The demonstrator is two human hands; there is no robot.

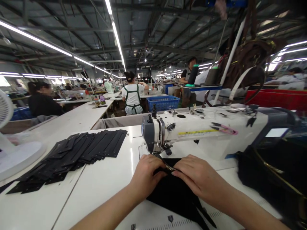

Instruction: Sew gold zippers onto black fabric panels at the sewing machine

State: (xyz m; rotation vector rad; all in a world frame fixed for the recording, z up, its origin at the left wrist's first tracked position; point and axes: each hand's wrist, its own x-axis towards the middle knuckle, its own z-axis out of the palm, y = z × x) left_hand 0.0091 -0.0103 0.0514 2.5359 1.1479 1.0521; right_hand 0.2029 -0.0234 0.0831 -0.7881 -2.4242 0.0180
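Black fabric [170, 191] lies on the white table in front of the sewing machine [192, 127]. At its upper edge, close below the machine's needle area, my left hand [147, 174] pinches the fabric between thumb and fingers. My right hand [196, 172] grips the same edge a little to the right, thumb toward the left hand. A shiny strip, perhaps a zipper [169, 167], runs between the two hands. The fabric's lower end spreads toward the table's printed ruler [177, 223].
Overlapping black pieces [81, 150] cover the left of the table, beside a white fan [21, 153]. Pink-handled snips [224, 128] lie on the machine. More dark material [268, 172] is at the right. A blue basket [163, 103] and several people are beyond.
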